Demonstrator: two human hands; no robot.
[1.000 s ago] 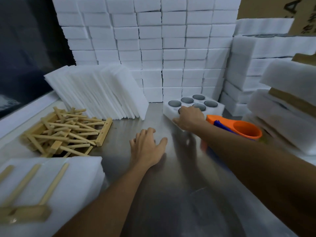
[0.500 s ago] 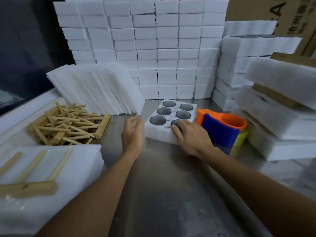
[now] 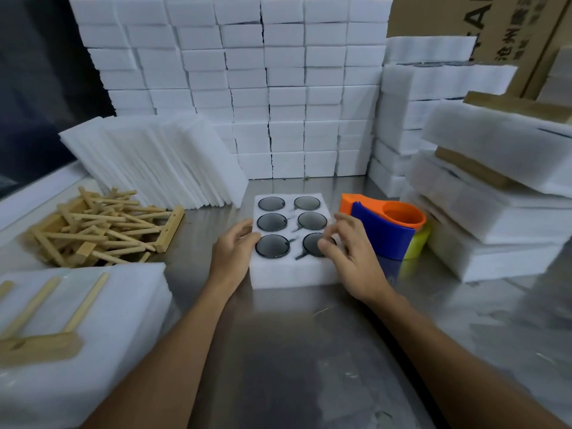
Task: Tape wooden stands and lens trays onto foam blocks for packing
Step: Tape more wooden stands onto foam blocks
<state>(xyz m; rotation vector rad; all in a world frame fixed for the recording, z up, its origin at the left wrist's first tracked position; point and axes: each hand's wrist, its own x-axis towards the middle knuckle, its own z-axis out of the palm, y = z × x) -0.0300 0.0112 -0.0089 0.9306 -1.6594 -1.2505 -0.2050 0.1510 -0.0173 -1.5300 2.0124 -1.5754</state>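
Brushed steel covers the worktable (image 3: 278, 351), scuffed and faintly reflective, and behind it a wall of white foam blocks (image 3: 247, 72) climbs in neat brick-like courses. At the table's middle sits the lens tray (image 3: 289, 272), a thick slab of soft white foam with six round dark glass lenses sunk in two columns. The left hand (image 3: 232, 255) rests against the tray's left edge, fingers loosely curved on the foam. The right hand (image 3: 349, 255) hovers over the near right lens, fingers bent and spread; whether it grips anything I cannot tell. Just right of the tray stands an orange and blue plastic tape dispenser (image 3: 383, 230). To the left lies a tangled heap of pale wooden stands (image 3: 102, 227), and nearer, one stand lies flat on a foam block (image 3: 123, 320).
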